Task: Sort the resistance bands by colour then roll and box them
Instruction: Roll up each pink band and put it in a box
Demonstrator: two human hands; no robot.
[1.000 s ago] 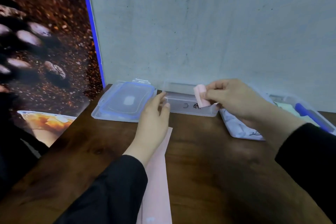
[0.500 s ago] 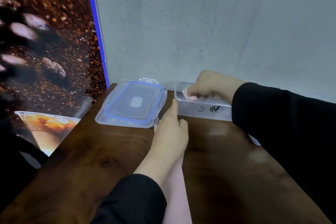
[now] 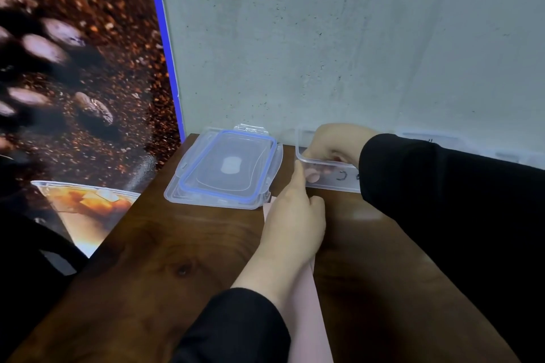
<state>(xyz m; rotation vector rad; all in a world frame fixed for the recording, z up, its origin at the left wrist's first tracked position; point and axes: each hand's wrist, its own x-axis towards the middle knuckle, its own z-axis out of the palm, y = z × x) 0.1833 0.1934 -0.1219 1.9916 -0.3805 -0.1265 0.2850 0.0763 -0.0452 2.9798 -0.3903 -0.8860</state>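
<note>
1. Reaching into the clear box [image 3: 327, 177] by the wall, the right hand [image 3: 333, 143] has carried the pink roll, held above the rim a second ago, down inside; whether it still grips the roll cannot be told.
2. Steadying the box's near corner, the left hand [image 3: 295, 221] pinches it, over a flat pink band [image 3: 312, 318].
3. Lid [image 3: 227, 168] lies off beside the box on the table [image 3: 165, 268]; more rolling seemingly remains.

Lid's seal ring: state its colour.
Blue, on the clear lid lying flat on the table; the head view shows it.
</note>
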